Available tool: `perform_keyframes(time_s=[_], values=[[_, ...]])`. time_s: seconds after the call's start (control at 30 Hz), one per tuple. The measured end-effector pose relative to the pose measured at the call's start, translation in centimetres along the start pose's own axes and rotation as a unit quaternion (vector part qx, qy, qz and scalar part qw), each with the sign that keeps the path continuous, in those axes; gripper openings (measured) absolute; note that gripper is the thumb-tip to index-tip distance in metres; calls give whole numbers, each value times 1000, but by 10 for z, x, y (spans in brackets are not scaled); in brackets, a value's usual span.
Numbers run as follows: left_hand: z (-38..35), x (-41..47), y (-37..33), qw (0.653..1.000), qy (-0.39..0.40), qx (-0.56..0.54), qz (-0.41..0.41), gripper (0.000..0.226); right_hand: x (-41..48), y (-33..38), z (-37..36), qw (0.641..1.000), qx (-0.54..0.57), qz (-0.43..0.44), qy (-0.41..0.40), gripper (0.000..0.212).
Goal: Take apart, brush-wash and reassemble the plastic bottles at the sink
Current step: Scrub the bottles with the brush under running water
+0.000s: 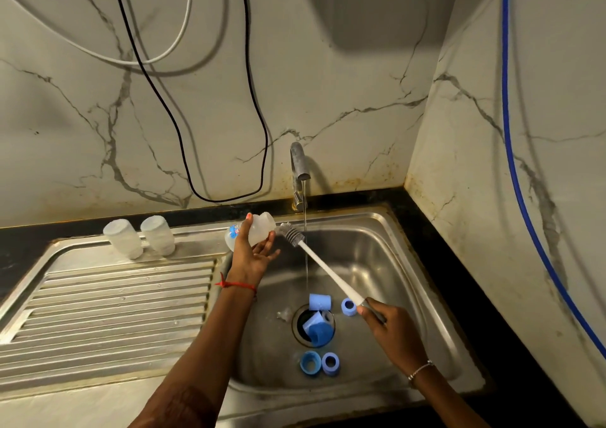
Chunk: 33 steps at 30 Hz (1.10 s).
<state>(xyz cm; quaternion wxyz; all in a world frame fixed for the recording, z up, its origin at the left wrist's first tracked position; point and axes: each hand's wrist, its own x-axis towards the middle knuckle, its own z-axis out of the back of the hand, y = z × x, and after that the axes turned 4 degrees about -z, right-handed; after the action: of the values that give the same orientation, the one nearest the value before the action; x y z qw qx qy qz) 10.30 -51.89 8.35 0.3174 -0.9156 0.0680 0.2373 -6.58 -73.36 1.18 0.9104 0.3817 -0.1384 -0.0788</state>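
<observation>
Marble wall point(328, 83) rises behind the tap point(299, 165). On it a black cable point(183, 132) hangs to the left of the tap and a blue hose point(518, 165) far to the right of it. The steel sink point(377, 263) lies directly under the tap, and a thin stream of water point(305, 231) falls from the tap into it. The ribbed draining board point(114, 296) extends to the left of the tap, and the black tabletop point(436, 257) borders the sink to the right.

Below the tap and slightly left, the left hand point(252, 250) grips a clear bottle point(259, 229), thumb above and fingers below, with the bottle lying sideways and its mouth turned toward the tap. Lower and to the right of the tap, the right hand point(390, 326) is closed round the end of a white brush point(328, 270). The grey bristle head is at the bottle mouth, just left of the water; I cannot tell if it touches.

Two bottles point(123, 238) stand upside down, well to the left of the tap. Five blue plastic parts point(319, 302) lie on the sink bottom, straight below the tap, around the drain.
</observation>
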Motion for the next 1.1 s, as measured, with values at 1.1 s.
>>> perform_keyframes(time_s=[1.1], values=[[-1, -1, 5, 995, 41, 85, 18, 20, 5, 19, -8, 975, 215, -38, 32, 24]])
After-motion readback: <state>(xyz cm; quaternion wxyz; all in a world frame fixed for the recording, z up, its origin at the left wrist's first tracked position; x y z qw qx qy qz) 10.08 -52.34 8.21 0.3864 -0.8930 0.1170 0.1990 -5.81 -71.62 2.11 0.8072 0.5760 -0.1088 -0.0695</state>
